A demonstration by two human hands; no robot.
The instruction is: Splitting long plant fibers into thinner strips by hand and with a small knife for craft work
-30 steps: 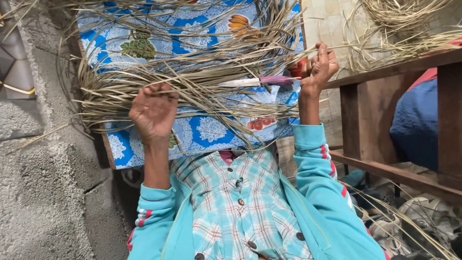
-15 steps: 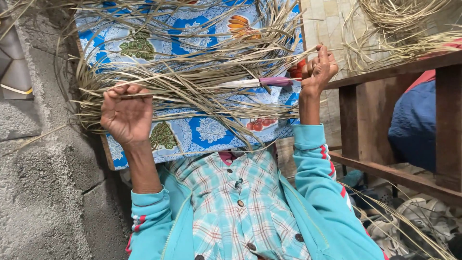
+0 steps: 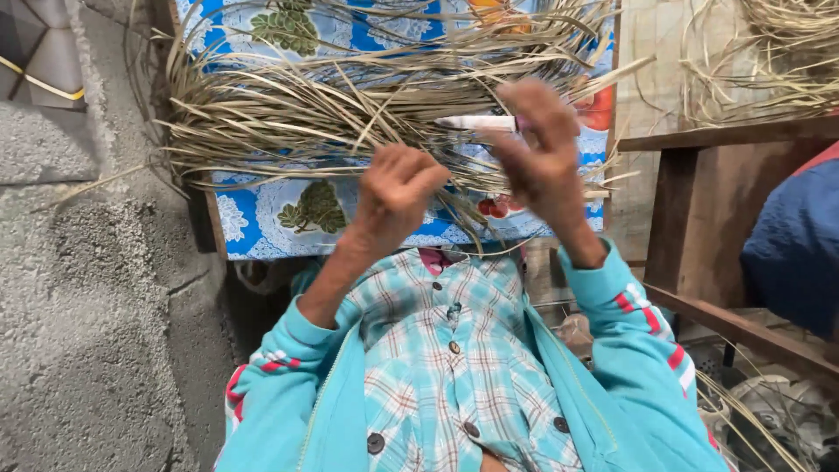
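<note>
A thick bundle of dried palm-leaf strips [image 3: 288, 122] lies across a blue floral cloth [image 3: 262, 223] in front of me. My left hand [image 3: 393, 197] is at the bundle's near edge, fingers curled around a few strips. My right hand [image 3: 542, 157], blurred by motion, is just to its right and closed on the pink handle of a knife [image 3: 476, 123]. The knife's pale blade points left over the strips. Both arms are in turquoise sleeves, above a plaid shirt [image 3: 454, 367].
A rough concrete wall [image 3: 87, 306] rises on the left. A dark wooden frame [image 3: 699, 201] stands on the right, with a dark blue cloth [image 3: 795, 245] beyond it. More dried strips [image 3: 786, 52] are heaped at top right and lie low at the right.
My left hand has moved right from the bundle's left part to its middle, and its fingers have curled shut. My right hand has come down and left with the knife, closer to the left hand.
</note>
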